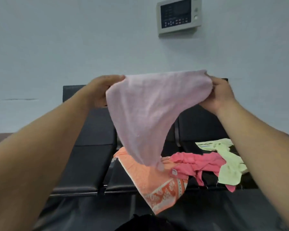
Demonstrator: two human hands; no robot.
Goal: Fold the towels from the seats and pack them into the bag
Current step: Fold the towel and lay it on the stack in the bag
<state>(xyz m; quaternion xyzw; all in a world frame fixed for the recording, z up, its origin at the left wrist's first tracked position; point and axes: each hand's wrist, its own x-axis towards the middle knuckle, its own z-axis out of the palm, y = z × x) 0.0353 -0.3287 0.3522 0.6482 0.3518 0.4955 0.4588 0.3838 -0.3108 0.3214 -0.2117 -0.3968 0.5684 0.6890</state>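
Note:
I hold a pale pink towel up in the air in front of me, stretched between both hands. My left hand grips its left top corner and my right hand grips its right top corner. The towel hangs down to a point above the seats. Below it an orange patterned towel lies over the front edge of the middle black seat. A crumpled bright pink towel and a light green towel lie to its right. The bag is not clearly in view.
A row of black padded seats stands against a pale wall. A white control panel hangs on the wall above. Something black shows at the bottom edge, close to me.

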